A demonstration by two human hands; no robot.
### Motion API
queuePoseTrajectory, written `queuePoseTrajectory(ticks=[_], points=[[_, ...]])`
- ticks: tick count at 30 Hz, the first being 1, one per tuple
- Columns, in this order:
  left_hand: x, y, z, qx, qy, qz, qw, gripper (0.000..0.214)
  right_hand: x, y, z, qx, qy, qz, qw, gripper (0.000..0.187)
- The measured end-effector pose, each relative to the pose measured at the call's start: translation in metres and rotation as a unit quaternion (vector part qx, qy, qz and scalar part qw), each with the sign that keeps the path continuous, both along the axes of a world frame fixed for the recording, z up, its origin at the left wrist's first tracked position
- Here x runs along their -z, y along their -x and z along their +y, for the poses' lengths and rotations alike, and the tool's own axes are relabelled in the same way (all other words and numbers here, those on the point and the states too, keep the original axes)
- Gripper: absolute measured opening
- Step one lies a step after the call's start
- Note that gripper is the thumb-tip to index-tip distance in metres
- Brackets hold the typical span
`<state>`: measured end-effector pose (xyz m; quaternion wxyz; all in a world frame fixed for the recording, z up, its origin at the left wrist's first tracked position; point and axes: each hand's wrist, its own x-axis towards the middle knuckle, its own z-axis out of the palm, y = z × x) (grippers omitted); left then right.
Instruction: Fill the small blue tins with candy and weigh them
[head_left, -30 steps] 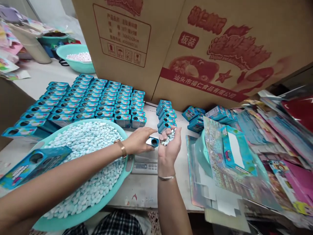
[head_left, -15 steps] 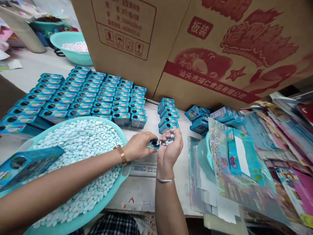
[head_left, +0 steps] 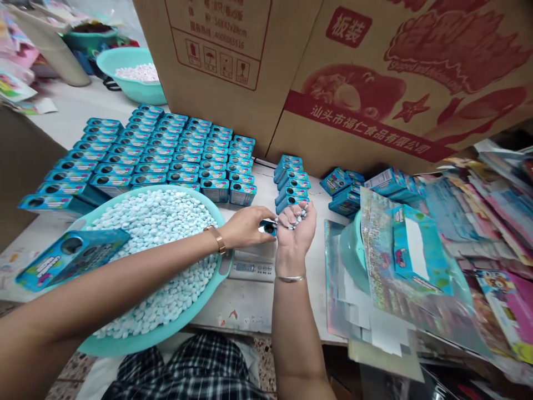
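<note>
Head view, watched from my distant seat: I have the left hand [head_left: 249, 226] at the middle of the frame, its grip closed, thumb and fingers pinching a small blue box [head_left: 266, 226] by its sides. The box's dark round hole is left uncovered, and I judge it is held so to keep that hole open right next to the other palm. Just right of centre, the right hand [head_left: 296, 236] is palm up with its fingers curled inward, a cupped, nearly closed grip around a little heap of pale candies [head_left: 302, 213], probably so none roll off. Whether its fingertips touch the box I can't tell. Below the 2 hands a scale [head_left: 254, 269] lies on the white surface [head_left: 208, 314]; its reading is too small for me. At lower left a teal basin [head_left: 125, 348] brims with similar candies, likely placed there for easy reach. Another blue box [head_left: 39, 272] tilts over its left side, though what props it I can't make out. Toward the upper left, upright boxes [head_left: 152, 166] stand in tight rows, holes up, I suppose to save room and prevent tipping. Behind the right hand, 1 short row [head_left: 293, 183] stands apart, its reason unclear to me.
</note>
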<state>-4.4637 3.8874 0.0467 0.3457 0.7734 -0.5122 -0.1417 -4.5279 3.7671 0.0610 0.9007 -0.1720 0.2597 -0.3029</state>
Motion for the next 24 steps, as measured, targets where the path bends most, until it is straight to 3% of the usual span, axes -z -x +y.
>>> queuePoseTrajectory(ticks=[4, 14, 24], points=[[-0.007, -0.001, 0.001, -0.001, 0.025, -0.024, 0.999, 0.037, -0.003, 0.001, 0.001, -0.005, -0.012, -0.015, 1.0, 0.023], [-0.012, 0.0, 0.013, 0.009, 0.03, -0.082, 0.996, 0.026, -0.003, 0.008, 0.012, -0.03, 0.057, 0.014, 0.998, 0.029], [-0.013, -0.001, 0.018, -0.007, 0.015, -0.078, 0.997, 0.023, -0.007, 0.009, 0.025, 0.043, 0.128, 0.035, 0.99, 0.024]])
